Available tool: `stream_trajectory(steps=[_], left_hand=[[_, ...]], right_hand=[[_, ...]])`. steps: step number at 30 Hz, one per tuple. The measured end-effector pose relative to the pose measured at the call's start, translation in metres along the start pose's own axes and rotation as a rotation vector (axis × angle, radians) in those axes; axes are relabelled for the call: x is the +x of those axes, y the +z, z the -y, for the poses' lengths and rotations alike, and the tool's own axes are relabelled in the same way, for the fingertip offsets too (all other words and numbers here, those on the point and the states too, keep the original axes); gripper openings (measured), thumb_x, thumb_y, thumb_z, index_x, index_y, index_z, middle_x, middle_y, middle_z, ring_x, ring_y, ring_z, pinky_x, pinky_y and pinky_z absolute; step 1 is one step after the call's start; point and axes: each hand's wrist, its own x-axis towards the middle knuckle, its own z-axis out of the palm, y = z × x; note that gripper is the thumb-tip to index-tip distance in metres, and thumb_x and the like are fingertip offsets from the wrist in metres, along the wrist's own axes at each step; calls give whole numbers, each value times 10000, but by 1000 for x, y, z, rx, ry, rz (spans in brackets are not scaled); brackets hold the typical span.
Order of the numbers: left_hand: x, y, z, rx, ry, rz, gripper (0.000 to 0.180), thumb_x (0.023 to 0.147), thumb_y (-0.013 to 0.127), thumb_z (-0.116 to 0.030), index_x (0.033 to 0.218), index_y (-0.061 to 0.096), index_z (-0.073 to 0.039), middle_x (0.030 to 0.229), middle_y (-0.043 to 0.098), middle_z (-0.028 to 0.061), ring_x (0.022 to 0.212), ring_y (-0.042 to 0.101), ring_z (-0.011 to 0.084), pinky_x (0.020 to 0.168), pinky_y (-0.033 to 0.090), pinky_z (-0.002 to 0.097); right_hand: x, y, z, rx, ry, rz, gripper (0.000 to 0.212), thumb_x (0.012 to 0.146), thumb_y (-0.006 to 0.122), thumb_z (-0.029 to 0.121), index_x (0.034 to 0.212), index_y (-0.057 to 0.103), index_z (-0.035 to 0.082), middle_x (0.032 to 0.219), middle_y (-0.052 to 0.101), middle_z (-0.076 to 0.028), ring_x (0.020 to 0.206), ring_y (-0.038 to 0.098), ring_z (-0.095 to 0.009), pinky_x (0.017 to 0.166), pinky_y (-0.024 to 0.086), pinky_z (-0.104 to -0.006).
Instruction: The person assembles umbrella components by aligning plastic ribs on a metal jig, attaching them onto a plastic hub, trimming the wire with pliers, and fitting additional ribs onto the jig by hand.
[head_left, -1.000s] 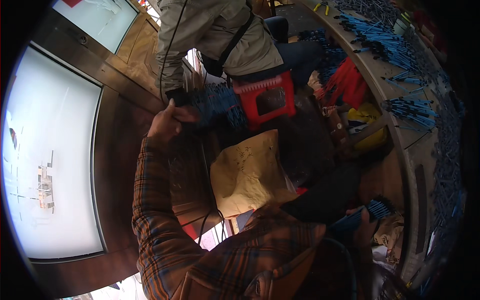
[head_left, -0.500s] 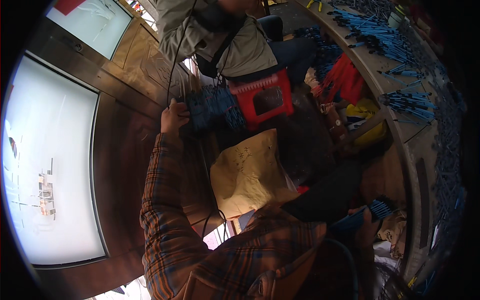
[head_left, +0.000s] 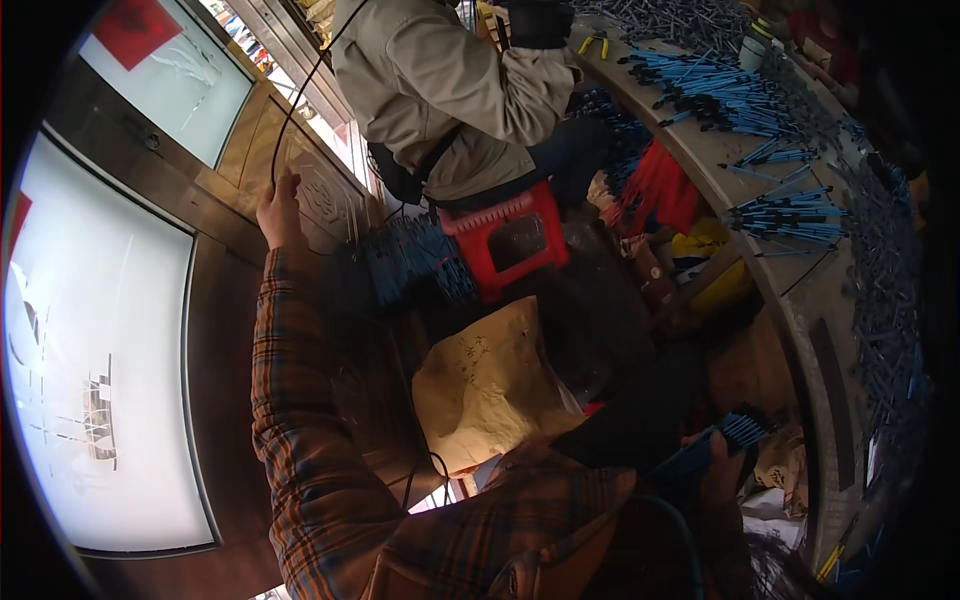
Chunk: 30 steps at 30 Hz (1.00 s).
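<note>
The left hand (head_left: 280, 212) reaches far left, fingers pinched around a thin black cable (head_left: 300, 95) against the wooden door panel (head_left: 330, 190) — the right hand (head_left: 722, 470), near right, grips a bundle of blue sticks (head_left: 712, 447).

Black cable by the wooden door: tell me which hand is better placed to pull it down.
Left. The left hand is raised at the black cable by the wooden door, seemingly touching it. The right hand is low, holding a bundle of blue sticks.
</note>
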Motion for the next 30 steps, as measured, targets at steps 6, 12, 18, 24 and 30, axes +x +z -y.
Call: stream_trajectory(steps=[6,12,18,24,30], left_hand=[[28,13,-95,-28,101,289,385,872,533,-376,1056,550,-39,1104,594,92,1091,509,205,894,386,366],[77,30,-150,-197,189,78,380,881,494,-431,967,570,-69,1095,606,63,1024,540,193,815,411,382],[145,29,-195,411,703,-444,429,850,505,-435,846,625,-22,840,647,119,771,597,214,630,444,326],[170,47,24,1080,479,9,546,707,649,-394,1092,584,-12,1047,587,239,1024,552,342,884,420,397],[49,69,130,708,-73,-218,339,781,531,-300,946,649,-28,944,627,210,929,591,345,822,448,411]], right_hand=[[-5,10,5,149,-12,-20,245,784,625,237,833,544,11,694,611,-106,598,598,-181,552,504,-305],[-3,8,6,78,14,29,348,788,634,310,936,489,30,695,604,-99,630,613,-200,560,513,-309],[-6,22,12,52,39,-93,215,802,595,210,840,538,6,701,611,-110,609,604,-182,554,505,-308],[-5,15,4,-57,71,-152,223,807,590,221,845,537,8,714,619,-114,634,606,-187,603,502,-295],[-6,25,11,-66,42,-148,218,817,581,215,863,527,8,726,624,-124,631,603,-193,612,502,-298]])
